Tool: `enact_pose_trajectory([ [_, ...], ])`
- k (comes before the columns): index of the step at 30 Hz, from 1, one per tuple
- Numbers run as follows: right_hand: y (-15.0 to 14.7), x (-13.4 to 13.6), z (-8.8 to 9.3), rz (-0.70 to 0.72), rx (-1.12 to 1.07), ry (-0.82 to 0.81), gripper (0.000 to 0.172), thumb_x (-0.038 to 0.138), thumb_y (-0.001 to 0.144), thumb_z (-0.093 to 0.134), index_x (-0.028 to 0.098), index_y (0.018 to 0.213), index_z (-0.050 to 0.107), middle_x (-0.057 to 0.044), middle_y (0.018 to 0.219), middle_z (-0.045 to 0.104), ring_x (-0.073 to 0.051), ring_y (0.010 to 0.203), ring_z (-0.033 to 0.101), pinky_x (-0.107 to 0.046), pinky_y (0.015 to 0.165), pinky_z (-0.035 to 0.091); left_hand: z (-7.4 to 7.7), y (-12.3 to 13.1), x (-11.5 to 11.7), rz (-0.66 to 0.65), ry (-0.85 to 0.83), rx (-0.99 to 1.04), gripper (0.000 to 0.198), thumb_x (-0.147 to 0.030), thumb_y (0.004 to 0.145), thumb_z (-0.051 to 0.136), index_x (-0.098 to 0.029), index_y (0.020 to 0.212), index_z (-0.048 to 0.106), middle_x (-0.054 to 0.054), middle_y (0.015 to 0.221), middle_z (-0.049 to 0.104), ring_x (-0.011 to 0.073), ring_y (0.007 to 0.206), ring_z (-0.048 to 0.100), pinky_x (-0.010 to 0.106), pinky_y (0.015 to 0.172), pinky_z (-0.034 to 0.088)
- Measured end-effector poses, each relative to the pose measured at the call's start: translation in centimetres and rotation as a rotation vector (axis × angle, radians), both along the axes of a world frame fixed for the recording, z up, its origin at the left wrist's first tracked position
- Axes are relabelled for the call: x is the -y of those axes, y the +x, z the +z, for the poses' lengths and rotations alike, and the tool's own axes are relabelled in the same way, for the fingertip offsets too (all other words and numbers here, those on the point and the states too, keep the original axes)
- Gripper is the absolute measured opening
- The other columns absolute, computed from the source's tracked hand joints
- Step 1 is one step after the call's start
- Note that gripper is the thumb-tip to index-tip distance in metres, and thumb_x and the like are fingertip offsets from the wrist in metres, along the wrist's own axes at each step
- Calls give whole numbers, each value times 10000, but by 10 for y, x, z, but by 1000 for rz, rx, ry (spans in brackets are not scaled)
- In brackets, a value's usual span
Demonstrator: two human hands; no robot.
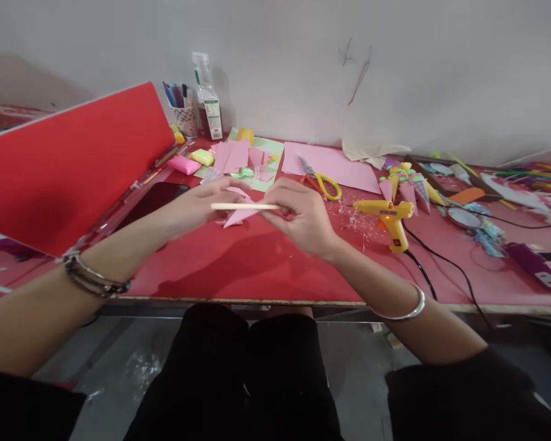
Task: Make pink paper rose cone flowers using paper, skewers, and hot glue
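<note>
Both my hands meet over the middle of the red table (239,263). My left hand (202,205) is closed on a folded pink paper piece (237,217) and touches the left end of a thin wooden stick (243,206). My right hand (300,214) pinches the right end of that stick, which lies level above the pink paper. Each wrist wears a metal bangle.
A large red board (68,165) leans at the left. A yellow glue gun (390,217) with a black cable stands right of my hands. Yellow-handled scissors (321,180) lie on pink paper (335,165). Finished paper cones (408,184), a pen cup (183,116) and a bottle (209,98) sit behind.
</note>
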State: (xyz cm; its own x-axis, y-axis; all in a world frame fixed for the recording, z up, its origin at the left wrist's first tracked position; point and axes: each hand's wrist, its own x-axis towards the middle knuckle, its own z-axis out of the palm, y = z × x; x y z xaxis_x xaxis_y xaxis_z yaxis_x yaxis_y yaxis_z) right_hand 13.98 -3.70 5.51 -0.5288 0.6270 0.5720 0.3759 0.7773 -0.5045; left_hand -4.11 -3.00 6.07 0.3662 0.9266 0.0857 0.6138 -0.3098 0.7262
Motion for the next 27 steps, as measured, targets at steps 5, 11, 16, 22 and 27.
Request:
enact_pose_trajectory([
  [5,6,-3,-4,-153,128,96,204,222,853,380,212,785,573,-21,811,519,-109,775,483,-256,696,385,-8,-16,-11,35,-126,180,383,-413,752,417,-174,1027,534,80,931,605,160,785,576,280,701,466],
  [11,8,-9,-11,-190,116,165,188,225,851,382,187,783,553,-11,760,511,-87,679,458,-214,599,365,-15,-27,-13,78,13,-118,313,-405,712,474,-167,884,581,62,908,613,172,800,555,295,725,440],
  [16,9,-7,-15,-214,350,353,272,179,877,305,183,791,563,-19,757,522,-97,720,455,-220,587,337,-14,-19,-3,-10,-163,182,321,-406,790,369,-166,801,582,41,761,620,138,712,561,274,706,452],
  [22,4,-6,-21,-189,468,541,308,141,882,280,161,782,571,-19,704,539,-96,637,440,-229,496,284,-14,-1,2,-176,-399,303,271,-358,770,439,-149,655,567,14,650,598,97,579,515,265,657,441],
  [27,11,-8,-21,-94,515,442,416,311,812,404,72,1152,428,-115,930,561,-169,794,482,-254,565,368,-18,1,0,-140,-404,200,237,-332,760,473,-145,673,591,10,660,652,82,499,524,259,626,444],
])
